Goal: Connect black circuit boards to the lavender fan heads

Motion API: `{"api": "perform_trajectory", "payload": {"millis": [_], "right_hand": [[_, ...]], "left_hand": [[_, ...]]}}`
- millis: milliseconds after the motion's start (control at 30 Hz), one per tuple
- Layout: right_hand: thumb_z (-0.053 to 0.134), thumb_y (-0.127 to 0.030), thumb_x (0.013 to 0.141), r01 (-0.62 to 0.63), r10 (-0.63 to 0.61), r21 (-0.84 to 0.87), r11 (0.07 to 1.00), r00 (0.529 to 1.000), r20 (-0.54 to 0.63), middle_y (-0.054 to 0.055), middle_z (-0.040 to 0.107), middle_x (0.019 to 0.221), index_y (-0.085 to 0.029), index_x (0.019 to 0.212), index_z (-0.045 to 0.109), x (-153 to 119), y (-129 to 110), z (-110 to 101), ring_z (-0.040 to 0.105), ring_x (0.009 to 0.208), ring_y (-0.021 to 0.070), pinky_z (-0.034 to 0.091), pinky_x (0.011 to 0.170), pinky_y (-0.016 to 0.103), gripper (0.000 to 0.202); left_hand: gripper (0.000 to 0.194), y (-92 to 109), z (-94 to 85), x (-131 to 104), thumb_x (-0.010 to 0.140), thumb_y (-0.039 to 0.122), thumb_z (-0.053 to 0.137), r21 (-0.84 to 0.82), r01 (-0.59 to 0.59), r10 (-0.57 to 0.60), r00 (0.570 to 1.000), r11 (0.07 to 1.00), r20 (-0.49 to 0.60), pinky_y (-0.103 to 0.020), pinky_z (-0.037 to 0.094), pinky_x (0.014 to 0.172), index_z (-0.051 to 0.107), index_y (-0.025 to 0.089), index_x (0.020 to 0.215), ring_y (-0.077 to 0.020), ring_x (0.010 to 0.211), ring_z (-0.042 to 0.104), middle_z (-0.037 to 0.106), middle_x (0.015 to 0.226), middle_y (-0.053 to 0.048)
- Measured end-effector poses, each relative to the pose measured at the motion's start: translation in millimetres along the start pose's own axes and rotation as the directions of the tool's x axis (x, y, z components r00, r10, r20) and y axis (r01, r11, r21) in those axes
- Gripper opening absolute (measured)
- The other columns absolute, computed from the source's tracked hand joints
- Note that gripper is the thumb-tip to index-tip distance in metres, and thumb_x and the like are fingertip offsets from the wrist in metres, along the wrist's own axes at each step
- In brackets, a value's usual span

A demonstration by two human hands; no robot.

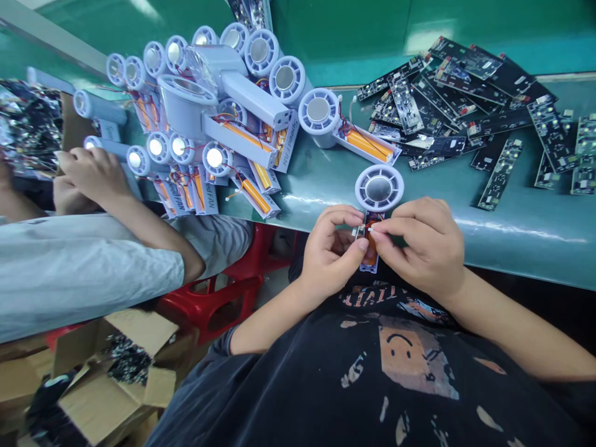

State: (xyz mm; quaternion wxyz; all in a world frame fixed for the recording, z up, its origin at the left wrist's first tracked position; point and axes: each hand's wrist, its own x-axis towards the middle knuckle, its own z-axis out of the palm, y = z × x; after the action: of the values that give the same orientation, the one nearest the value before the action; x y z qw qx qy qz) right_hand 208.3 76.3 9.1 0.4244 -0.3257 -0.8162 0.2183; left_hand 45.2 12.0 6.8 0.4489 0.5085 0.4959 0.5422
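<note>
Pale lavender plastic fan with a round ribbed head (379, 188) sits by the green table (465, 195) edge, left hand (331, 254) pinching some unclear small part, right hand (421, 248) a tiny white connector (371, 230); probably light and stiff, wiring fragile, so grip the shell.

Behind the far edge of the green tabletop (298, 186) is a green surface (354, 37). Under its left part stands one red stool (209, 310).
</note>
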Motion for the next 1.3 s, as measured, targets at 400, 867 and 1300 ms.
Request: {"api": "perform_trajectory", "payload": {"millis": [400, 867, 1300], "right_hand": [[0.063, -0.025, 0.096, -0.016, 0.008, 0.077, 0.997, 0.995, 0.102, 0.001, 0.066, 0.08, -0.025, 0.084, 0.071, 4.5, 8.3, -4.5, 0.06, 0.075, 0.0173, 0.045, 0.071, 0.035, 0.014], [0.076, -0.034, 0.083, -0.3, 0.276, 0.313, 0.901, 0.954, 0.119, 0.0, 0.053, 0.084, -0.024, 0.094, 0.062, 2.8, 10.6, -17.2, 0.048, 0.069, 0.0152, 0.043, 0.064, 0.031, 0.02], [0.056, -0.048, 0.093, -0.864, 0.439, 0.273, 0.422, 0.459, 0.773, 0.003, 0.067, 0.068, -0.019, 0.079, 0.067, -13.8, -14.2, -36.7, 0.062, 0.058, 0.0147, 0.049, 0.058, 0.028, 0.035]], "left_hand": [[0.02, -1.7, -0.3, -1.1, 0.092, 0.02, 0.07, -0.002, -0.057, 0.057, 0.998, 0.998, -0.009, -0.015, 0.061, 0.054, 0.069, 0.025, 0.111, -0.0058, 0.07, 0.07, 0.062, 0.111, -0.002], [0.029, 0.9, -3.8, -4.7, 0.095, 0.042, 0.064, 0.004, -0.033, 0.033, 0.996, 0.999, 0.085, -0.026, 0.06, 0.067, 0.069, 0.028, 0.12, -0.0157, 0.091, 0.067, 0.061, 0.12, -0.008], [0.048, -8.0, 3.5, -12.0, 0.1, 0.043, 0.046, 0.121, -0.1, 0.074, 0.976, 0.988, 0.203, -0.04, 0.053, 0.092, 0.042, 0.033, 0.147, -0.0221, 0.108, 0.057, 0.048, 0.14, -0.009]]}}
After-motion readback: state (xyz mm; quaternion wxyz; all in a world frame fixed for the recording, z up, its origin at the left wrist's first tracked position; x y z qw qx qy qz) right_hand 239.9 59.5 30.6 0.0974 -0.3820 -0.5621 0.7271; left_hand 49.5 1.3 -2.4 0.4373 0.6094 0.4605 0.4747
